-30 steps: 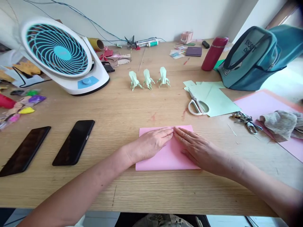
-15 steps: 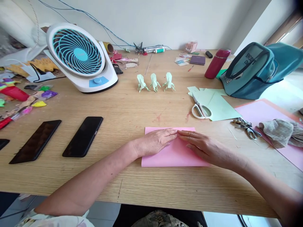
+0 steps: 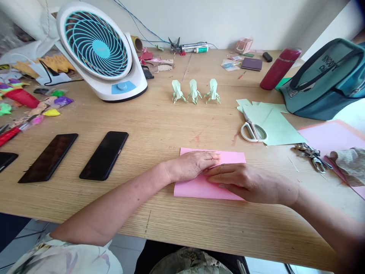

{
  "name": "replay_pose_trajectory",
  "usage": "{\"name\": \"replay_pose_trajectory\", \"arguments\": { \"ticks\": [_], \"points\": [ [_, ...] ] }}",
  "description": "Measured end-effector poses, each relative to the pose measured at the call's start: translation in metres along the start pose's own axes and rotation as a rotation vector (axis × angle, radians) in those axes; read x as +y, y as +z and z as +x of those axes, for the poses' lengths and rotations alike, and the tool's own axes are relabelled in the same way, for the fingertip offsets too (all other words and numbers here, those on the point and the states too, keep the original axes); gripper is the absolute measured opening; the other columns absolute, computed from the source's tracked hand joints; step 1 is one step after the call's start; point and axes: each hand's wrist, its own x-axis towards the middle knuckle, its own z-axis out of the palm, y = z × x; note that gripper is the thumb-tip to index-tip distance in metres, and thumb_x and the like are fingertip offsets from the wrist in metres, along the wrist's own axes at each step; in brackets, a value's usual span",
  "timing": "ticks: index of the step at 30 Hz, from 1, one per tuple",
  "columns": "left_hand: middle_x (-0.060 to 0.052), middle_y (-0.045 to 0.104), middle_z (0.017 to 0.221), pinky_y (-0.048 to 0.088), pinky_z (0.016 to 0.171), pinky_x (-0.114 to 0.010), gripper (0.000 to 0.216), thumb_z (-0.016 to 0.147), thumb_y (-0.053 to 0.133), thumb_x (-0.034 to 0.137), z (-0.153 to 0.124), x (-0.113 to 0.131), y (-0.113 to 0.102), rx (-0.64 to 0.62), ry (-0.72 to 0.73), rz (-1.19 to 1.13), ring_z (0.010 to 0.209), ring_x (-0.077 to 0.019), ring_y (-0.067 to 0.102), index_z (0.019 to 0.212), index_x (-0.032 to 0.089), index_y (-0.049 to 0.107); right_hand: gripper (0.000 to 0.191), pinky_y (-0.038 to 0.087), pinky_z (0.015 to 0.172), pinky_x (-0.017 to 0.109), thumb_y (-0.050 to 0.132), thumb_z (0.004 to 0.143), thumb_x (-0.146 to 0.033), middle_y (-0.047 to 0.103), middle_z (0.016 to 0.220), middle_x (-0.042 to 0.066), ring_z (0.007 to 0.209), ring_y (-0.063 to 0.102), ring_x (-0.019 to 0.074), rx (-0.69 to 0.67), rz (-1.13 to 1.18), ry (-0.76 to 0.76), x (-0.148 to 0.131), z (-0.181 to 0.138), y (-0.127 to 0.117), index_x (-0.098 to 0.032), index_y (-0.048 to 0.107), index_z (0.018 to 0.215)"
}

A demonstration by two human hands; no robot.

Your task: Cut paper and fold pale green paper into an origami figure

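A folded sheet of pink paper lies on the wooden table in front of me, its rounded fold along the near edge. My left hand rests flat on the upper left of the sheet, fingers stretched to the right. From the right, my right hand lies on the paper with fingers extended and close together, the tips touching or nearly touching the left hand's fingers. Both palms face down. The hands hide the middle of the sheet and part of its right side.
Three pale green folded paper figures stand farther back. Scissors lie on green paper at right, near keys. Also around are a white fan, a black phone, a red flask and a teal bag.
My right hand has slid slightly down the sheet toward me, below the left fingertips. My left hand stays on the paper. The camera view has shifted a little.
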Motion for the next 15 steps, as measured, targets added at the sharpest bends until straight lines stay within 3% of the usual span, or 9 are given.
{"name": "replay_pose_trajectory", "arguments": {
  "ticks": [5,10,15],
  "points": [
    [-0.013,0.048,0.15,0.033,0.117,-0.032,0.04,0.101,0.038,0.015,0.002,0.002,-0.003,-0.012,-0.013,0.047,0.141,-0.0168,0.041,0.14,0.012,0.049,0.041,0.042,0.113,0.039,0.041,0.1,-0.012,0.061,0.137,0.013,0.132,0.052,0.0194,-0.107,0.037,-0.027,0.01,0.007,0.004,-0.012,0.054,0.138],
    [-0.015,0.049,0.147,0.036,0.116,-0.03,0.04,0.1,0.039,0.013,0.003,0.004,-0.005,0.001,-0.002,0.11,0.14,-0.0175,0.043,0.138,0.008,0.05,0.05,0.034,0.118,0.042,0.042,0.1,-0.018,0.052,0.147,0.013,0.142,0.039,0.0192,-0.126,0.022,-0.022,0.012,0.001,0.008,-0.014,0.038,0.15],
    [-0.017,0.051,0.145,0.04,0.115,-0.034,0.039,0.099,0.04,0.009,0.004,0.006,-0.006,0.023,0.012,0.115,0.137,-0.0194,0.047,0.135,0.008,0.054,0.053,0.03,0.12,0.044,0.043,0.101,-0.024,0.05,0.149,0.014,0.144,0.035,0.0212,-0.097,0.042,-0.019,0.011,-0.003,0.012,-0.012,0.035,0.152]
  ]
}}
